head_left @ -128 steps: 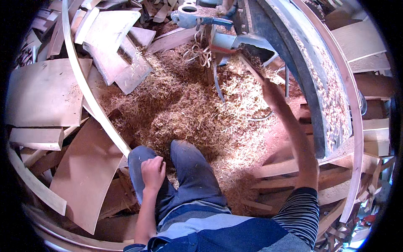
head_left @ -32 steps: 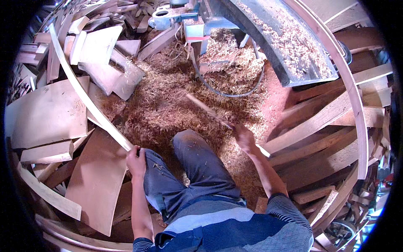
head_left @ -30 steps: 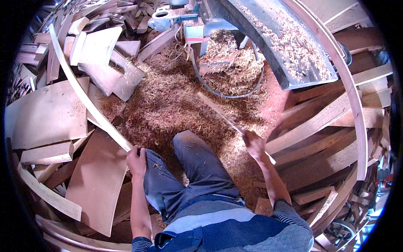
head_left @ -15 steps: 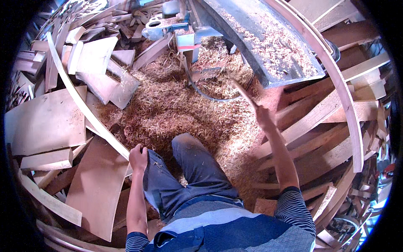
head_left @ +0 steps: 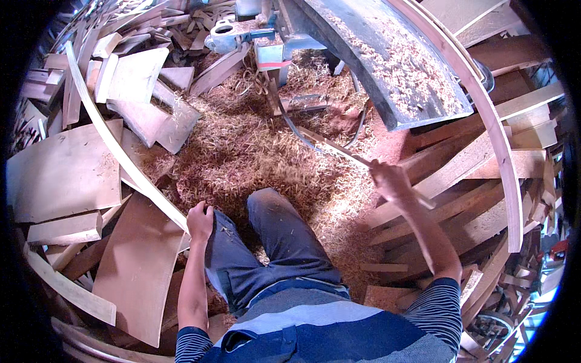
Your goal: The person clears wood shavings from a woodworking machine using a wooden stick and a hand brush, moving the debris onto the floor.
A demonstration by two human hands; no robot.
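My right hand [head_left: 390, 181] is closed around a slim wooden stick [head_left: 339, 149]. The stick slants down from the upper left, and its short rear end sticks out past my wrist. Its far tip is over the wood shavings [head_left: 242, 151], near a dark curved band [head_left: 292, 125]. By my left knee, my left hand [head_left: 200, 221] has its fingers curled. The lower end of a long pale wood strip [head_left: 130, 166] meets this hand. Whether the fingers grip the strip is hidden.
Boards and offcuts [head_left: 63, 172] are heaped on the left. More planks [head_left: 460, 163] are stacked on the right. Ahead stands a machine with a grey metal table [head_left: 417, 97] strewn with shavings. A long curved strip [head_left: 497, 130] arches along the table's right side.
My right hand has come slightly nearer and turned, and its forearm has swung outward. The stick, blurred before, now lies more crosswise with its rear end showing. My left hand has barely moved.
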